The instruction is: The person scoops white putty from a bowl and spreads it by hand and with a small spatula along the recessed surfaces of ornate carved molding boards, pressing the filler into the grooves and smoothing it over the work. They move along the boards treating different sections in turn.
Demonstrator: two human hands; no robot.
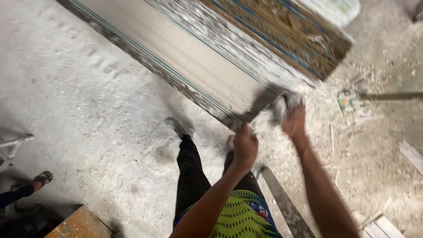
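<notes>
Stack of flat boards (207, 57), edges streaked grey and blue, lies on a dusty concrete floor (88, 88) strewn with wood chips. At the stack's near corner, the left hand (245, 145) is closed around the handle end of a flat-bladed tool (263, 100). The right hand (294, 122), beside it, grips a crumpled pale rag (282, 105) against the blade. Judged step: wiping the blade; steady holding of the handle is called for.

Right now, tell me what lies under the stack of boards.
The stack of boards rests on the dusty concrete floor, littered with wood shavings by its end. Whatever sits directly beneath is covered by the boards.
</notes>
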